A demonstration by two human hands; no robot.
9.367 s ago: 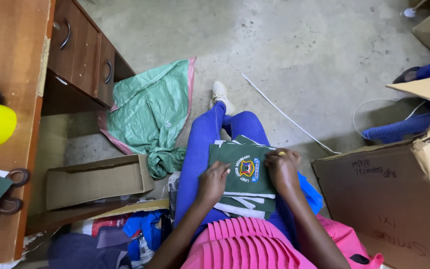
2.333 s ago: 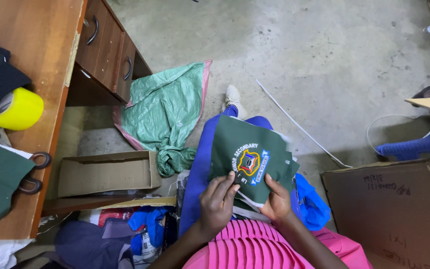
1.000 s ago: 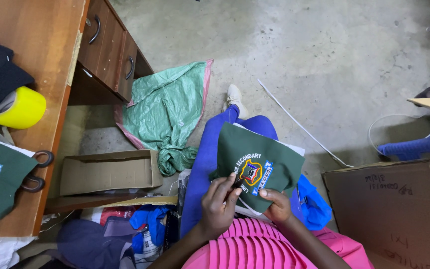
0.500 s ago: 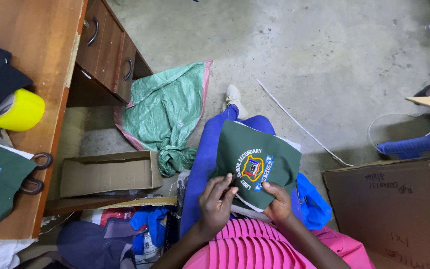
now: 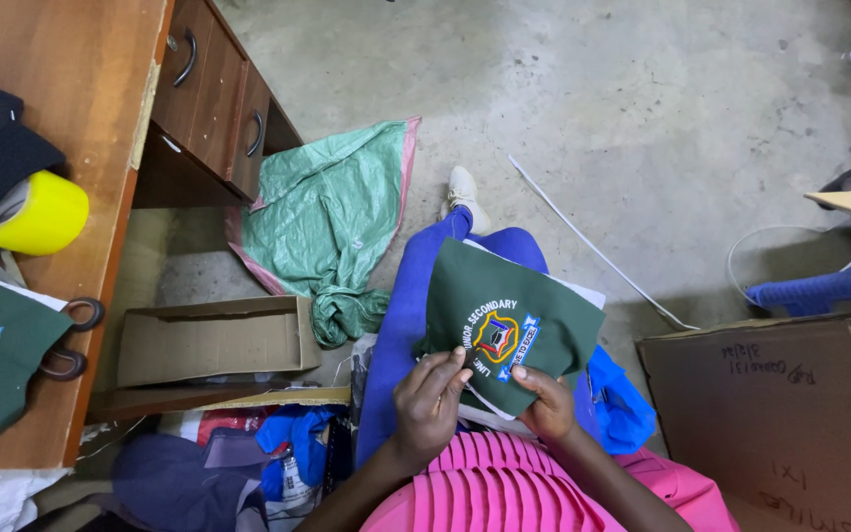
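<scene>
The green badge cloth (image 5: 509,325) lies over her lap, its near edge pinched by the left hand (image 5: 428,404) and right hand (image 5: 547,402), both closed on it. A slack pinch could let it slide floorward. Left, the open cardboard box (image 5: 211,340) looks empty.

The floor (image 5: 662,89) is bare grey concrete with stains and small marks. At the left stands a wooden surface (image 5: 81,118) with brown drawers (image 5: 214,94) that have dark curved handles. A green woven sack (image 5: 332,212) lies crumpled on the floor beside an open cardboard box (image 5: 214,340). A bigger cardboard box (image 5: 780,414) stands at the right. The light is soft and even.
</scene>
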